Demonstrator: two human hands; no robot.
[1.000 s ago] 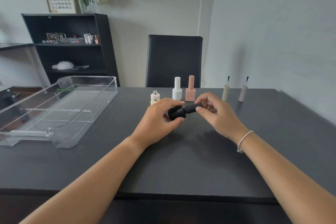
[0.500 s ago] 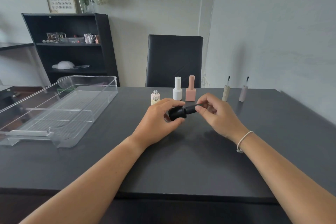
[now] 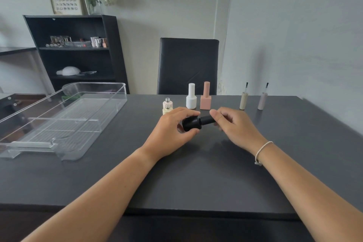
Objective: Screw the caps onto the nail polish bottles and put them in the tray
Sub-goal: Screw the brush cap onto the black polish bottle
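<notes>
Left of both hands, clear tray [image 3: 110, 92] holds no bottles.

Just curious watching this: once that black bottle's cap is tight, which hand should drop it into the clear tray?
Probably the left hand: it grips the black bottle and is nearer the tray.

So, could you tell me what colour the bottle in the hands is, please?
Black, body and cap alike: the bottle, clearest in the head view.
</notes>
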